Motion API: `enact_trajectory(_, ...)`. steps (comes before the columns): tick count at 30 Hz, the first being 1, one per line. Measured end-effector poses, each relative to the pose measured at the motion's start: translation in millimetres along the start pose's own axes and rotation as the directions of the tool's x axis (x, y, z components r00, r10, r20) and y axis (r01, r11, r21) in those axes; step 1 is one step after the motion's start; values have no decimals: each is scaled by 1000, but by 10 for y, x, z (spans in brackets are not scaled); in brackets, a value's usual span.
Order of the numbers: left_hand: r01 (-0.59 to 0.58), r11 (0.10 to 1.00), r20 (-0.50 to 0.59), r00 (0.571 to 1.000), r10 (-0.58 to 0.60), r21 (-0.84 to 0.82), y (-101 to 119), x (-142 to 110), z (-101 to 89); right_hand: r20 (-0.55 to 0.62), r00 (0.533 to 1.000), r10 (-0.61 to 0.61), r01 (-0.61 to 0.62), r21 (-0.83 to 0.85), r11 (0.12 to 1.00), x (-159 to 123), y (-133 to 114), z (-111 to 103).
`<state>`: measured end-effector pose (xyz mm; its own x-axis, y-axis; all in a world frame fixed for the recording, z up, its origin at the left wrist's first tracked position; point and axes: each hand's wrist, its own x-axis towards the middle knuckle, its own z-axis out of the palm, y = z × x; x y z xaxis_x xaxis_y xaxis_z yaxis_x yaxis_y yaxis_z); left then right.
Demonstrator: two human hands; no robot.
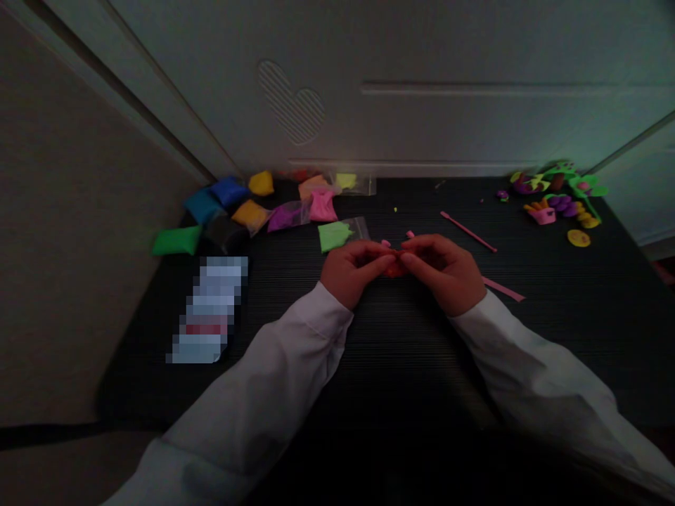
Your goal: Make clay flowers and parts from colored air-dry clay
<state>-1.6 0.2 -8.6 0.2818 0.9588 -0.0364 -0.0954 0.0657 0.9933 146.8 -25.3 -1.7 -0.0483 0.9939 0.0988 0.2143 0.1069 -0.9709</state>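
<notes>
Both hands meet over the middle of the dark table, fingertips pinched on a small lump of red modelling clay (394,269). My left hand (351,273) grips its left side with thumb and fingers. On the right side, my right hand (446,273) pinches it the same way. Fingers cover much of the clay, and I cannot tell whether it is in a bag. Just beyond the fingertips are two small pink pieces (410,234). Near my left hand lies a clear bag of light green clay (333,237). A flat pink tool (503,289) lies beside my right hand, partly hidden by it.
Packets of coloured clay, including purple (285,217) and green (178,240), spread along the back left. A blurred-out phone-like rectangle (211,309) lies at left. A thin pink stick (468,231) and several clay figures (562,204) are at right. A white panel (448,126) stands behind the table.
</notes>
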Motion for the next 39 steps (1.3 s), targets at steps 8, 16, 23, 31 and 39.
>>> enact_trajectory(8, -31, 996, 5, 1000, 31, 80, -33, 1, -32, 29, 999, -26, 30, -126, 992, -14, -23, -35)
enact_trajectory(16, -38, 993, 49, 998, 33, 108, -9, -19, -19, 59, 998, 8, 2, -158, 987, -24, -14, -26)
enact_trajectory(23, -43, 999, -24, 999, 43, 26, -16, -10, -5, 60, 998, 27, -36, 148, 988, -18, -11, 28)
enact_trajectory(31, -299, 936, -59, 948, 314, 187, -107, -28, -12, 24, 999, -49, 50, -25, 998, -11, -3, 46)
enact_trajectory(39, -409, 843, -8, 899, 439, 349, -99, 3, -37, 21, 989, -146, 147, -212, 966, -25, -15, 32)
